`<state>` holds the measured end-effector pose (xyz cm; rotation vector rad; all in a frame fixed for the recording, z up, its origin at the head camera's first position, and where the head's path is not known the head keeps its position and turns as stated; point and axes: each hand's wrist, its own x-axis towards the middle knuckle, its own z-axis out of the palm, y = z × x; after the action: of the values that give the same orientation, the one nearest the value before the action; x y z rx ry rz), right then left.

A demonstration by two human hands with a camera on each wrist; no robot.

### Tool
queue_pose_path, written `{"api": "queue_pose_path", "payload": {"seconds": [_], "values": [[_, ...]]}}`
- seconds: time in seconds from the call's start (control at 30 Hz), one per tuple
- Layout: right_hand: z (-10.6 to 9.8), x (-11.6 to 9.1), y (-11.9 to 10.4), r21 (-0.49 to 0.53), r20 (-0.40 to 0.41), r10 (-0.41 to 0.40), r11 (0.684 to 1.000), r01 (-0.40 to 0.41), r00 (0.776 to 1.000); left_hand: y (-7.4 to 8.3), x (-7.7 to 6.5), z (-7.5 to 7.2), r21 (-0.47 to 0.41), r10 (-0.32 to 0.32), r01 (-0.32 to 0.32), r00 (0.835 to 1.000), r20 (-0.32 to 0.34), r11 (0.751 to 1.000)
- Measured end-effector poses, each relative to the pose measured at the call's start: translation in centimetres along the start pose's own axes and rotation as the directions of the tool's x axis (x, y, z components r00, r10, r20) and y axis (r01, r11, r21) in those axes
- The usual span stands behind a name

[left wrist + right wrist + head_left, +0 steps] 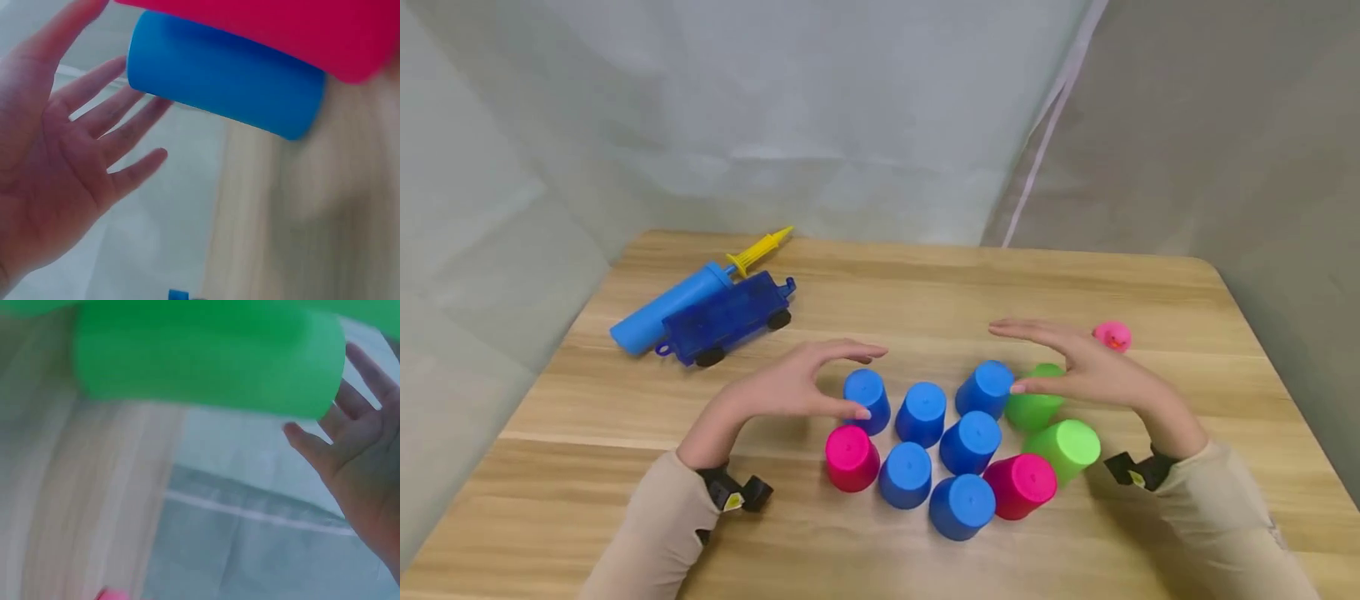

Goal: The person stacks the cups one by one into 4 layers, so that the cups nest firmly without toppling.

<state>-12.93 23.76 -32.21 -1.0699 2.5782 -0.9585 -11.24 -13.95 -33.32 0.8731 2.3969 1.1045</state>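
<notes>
Several upside-down cups stand close together on the table. My left hand point(793, 383), fingers spread and extended, arches at the far-left blue cup point(867, 400), its thumb overlapping that cup in the head view. In front of this cup is a pink cup point(852, 458). My right hand point(1086, 367) hovers with straight fingers over the rear green cup point(1036, 404), thumb tip right at the back blue cup point(985, 390). A second green cup point(1063, 450) and a pink cup point(1020, 486) stand nearer. The left wrist view shows the palm point(69, 156) with nothing in it.
Toward the back left of the wooden table point(925, 300) lie a blue hand pump point(673, 308) with a yellow nozzle point(762, 250) and a dark blue toy wagon point(726, 321). A small pink rubber duck point(1114, 336) sits behind my right hand. Pale cloth hangs beyond the table.
</notes>
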Motion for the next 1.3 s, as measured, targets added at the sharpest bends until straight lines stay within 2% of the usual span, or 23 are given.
{"api": "queue_pose_path", "payload": {"seconds": [0.17,0.3,0.47,0.63,0.93,1.03,1.13,1.2,1.3], "values": [[0.3,0.7,-0.3,-0.040,0.039,-0.067,0.997,0.068,0.997,0.2,1.5,-0.4,0.007,0.025,-0.026,0.997,0.078,1.000],[0.8,0.6,-0.3,-0.048,0.061,-0.060,0.997,0.063,0.996,0.3,2.2,-0.3,0.018,0.045,-0.047,0.993,0.109,0.999],[1.6,1.0,-0.6,-0.028,0.106,-0.047,0.998,0.050,0.993,0.0,2.1,-0.5,0.026,0.027,-0.031,0.991,0.129,0.999],[1.9,1.1,-1.2,-0.037,0.098,-0.023,0.999,0.027,0.995,-0.2,2.1,-0.4,0.003,0.000,0.000,0.992,0.122,1.000],[2.4,1.1,-1.7,-0.135,0.056,-0.062,0.988,0.069,0.997,0.7,1.9,-0.6,0.121,0.015,-0.031,0.991,0.129,0.992],[2.3,1.1,-1.8,-0.151,0.056,-0.068,0.986,0.075,0.996,1.4,1.8,-0.9,0.112,0.018,-0.031,0.993,0.118,0.993],[2.1,1.1,-2.0,-0.166,0.060,-0.057,0.984,0.066,0.997,2.0,2.0,-1.6,0.101,0.008,-0.016,0.997,0.078,0.995],[2.1,1.1,-2.1,-0.179,0.065,-0.051,0.982,0.061,0.997,1.9,2.5,-2.2,0.094,0.006,-0.009,0.999,0.039,0.996],[2.1,1.0,-2.3,-0.195,0.069,-0.041,0.979,0.054,0.997,0.8,4.0,-3.1,0.083,0.011,-0.009,1.000,-0.029,0.996]]}}
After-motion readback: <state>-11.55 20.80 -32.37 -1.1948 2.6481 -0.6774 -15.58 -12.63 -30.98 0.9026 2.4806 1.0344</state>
